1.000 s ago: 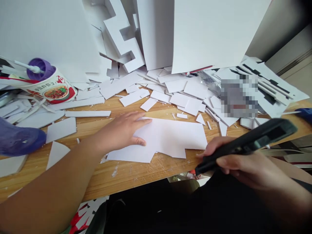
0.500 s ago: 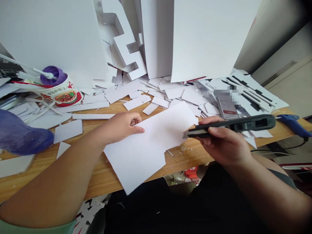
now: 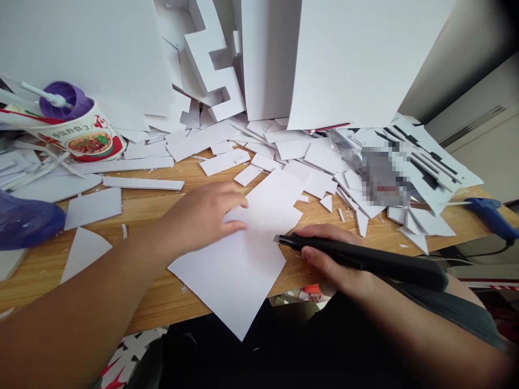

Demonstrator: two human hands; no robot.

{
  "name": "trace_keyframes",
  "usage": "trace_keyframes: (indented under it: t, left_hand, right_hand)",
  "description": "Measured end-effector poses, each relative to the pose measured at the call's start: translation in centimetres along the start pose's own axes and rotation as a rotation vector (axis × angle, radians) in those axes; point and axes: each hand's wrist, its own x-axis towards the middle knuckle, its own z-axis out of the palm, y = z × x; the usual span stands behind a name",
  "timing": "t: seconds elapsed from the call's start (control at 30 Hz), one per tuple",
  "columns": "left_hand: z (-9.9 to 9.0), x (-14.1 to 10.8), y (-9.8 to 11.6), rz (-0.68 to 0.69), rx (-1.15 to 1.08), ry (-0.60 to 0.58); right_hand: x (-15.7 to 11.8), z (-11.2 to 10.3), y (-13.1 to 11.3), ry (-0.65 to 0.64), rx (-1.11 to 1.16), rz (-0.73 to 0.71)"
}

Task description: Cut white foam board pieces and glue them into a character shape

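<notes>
A notched white foam board sheet (image 3: 231, 270) lies on the wooden table, one corner jutting past the front edge. My left hand (image 3: 211, 213) rests at the sheet's left side, thumb and fingers apart, the thumb lying over its surface. In my right hand (image 3: 336, 259) is a black utility knife (image 3: 373, 262), gripped near its front end. Its short blade points left, close to the sheet's right edge; whether it touches is unclear.
White offcuts (image 3: 223, 162) litter the table's back. A paper noodle bowl (image 3: 89, 138) holding a purple cap stands left, near a blue-purple container (image 3: 28, 221). Large white panels (image 3: 365, 59) rise behind. On the right lies a blue glue gun (image 3: 492, 219).
The sheet has turned clockwise. My left fingers have uncurled from its edge and spread out. My right hand has brought the knife lower and to the left, its handle now tilting down rightward.
</notes>
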Motion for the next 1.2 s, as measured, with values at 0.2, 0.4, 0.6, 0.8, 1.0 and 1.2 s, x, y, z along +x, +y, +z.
trace_keyframes:
  t: [0.2, 0.4, 0.6, 0.8, 1.0, 1.2]
  left_hand:
    - [1.9, -0.2, 1.3, 0.256, -0.022, -0.227]
    - [2.0, 0.1, 1.1, 0.214, -0.054, -0.303]
    - [2.2, 0.0, 1.1, 0.210, -0.055, -0.326]
    - [2.2, 0.0, 1.2, 0.197, -0.085, -0.322]
    - [2.1, 0.3, 1.5, 0.176, -0.065, -0.348]
    - [2.1, 0.3, 1.5, 0.191, -0.055, -0.344]
  right_hand:
    - [0.6, 0.6, -0.6, -0.070, -0.041, -0.115]
    - [0.7, 0.6, -0.5, -0.133, -0.006, -0.125]
    - [0.9, 0.7, -0.8, -0.149, -0.027, -0.136]
    - [1.0, 0.5, -1.0, -0.158, -0.088, -0.168]
    - [1.0, 0.6, -1.0, -0.150, -0.093, -0.144]
    - [1.2, 0.6, -1.2, -0.169, -0.111, -0.208]
